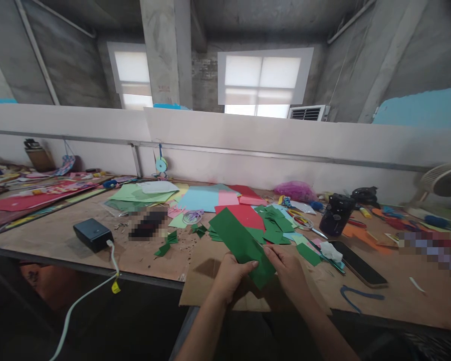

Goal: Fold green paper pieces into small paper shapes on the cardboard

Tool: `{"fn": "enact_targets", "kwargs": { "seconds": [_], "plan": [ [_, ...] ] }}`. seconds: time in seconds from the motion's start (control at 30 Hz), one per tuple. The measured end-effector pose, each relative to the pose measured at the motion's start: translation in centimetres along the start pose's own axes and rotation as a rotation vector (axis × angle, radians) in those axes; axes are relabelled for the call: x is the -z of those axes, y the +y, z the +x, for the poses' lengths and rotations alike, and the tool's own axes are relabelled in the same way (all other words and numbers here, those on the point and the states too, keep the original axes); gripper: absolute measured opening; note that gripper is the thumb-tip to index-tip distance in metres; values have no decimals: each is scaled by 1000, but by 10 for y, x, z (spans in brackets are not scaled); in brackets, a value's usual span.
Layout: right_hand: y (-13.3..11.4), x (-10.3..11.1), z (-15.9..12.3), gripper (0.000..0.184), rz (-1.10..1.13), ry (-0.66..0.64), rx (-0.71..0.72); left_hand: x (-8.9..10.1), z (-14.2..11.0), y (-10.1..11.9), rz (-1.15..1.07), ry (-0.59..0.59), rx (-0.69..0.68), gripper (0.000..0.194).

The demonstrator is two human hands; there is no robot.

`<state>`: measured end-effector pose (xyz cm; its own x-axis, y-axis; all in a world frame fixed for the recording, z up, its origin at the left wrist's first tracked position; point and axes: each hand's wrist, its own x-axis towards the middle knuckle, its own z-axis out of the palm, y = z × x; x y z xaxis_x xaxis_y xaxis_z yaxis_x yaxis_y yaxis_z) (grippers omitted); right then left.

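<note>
Both of my hands hold one long strip of dark green paper (241, 241) over a sheet of brown cardboard (203, 281) at the table's near edge. My left hand (231, 276) pinches the strip's near end from the left, thumb on top. My right hand (287, 268) grips the same end from the right, fingers curled under it. The strip slants up and away to the left. Beyond it lies a pile of cut green paper pieces (274, 228) on a red sheet (244, 213).
Coloured paper sheets (203, 198) cover the middle of the wooden table. A black box with a white cable (92, 234) sits left. A phone (359, 269), a black tool (336, 214), scissors (304, 222) and a white fan (441, 181) are right. A white partition wall (248, 140) backs the table.
</note>
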<state>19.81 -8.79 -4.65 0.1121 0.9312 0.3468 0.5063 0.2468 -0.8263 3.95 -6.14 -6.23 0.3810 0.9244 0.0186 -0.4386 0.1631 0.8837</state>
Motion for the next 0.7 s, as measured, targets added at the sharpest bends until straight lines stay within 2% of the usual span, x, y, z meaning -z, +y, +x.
{"fn": "enact_targets", "kwargs": {
  "seconds": [0.7],
  "plan": [
    [-3, -3, 0, 41, -8, 5, 8, -5, -6, 6, 16, -24, -28, 43]
  ]
}}
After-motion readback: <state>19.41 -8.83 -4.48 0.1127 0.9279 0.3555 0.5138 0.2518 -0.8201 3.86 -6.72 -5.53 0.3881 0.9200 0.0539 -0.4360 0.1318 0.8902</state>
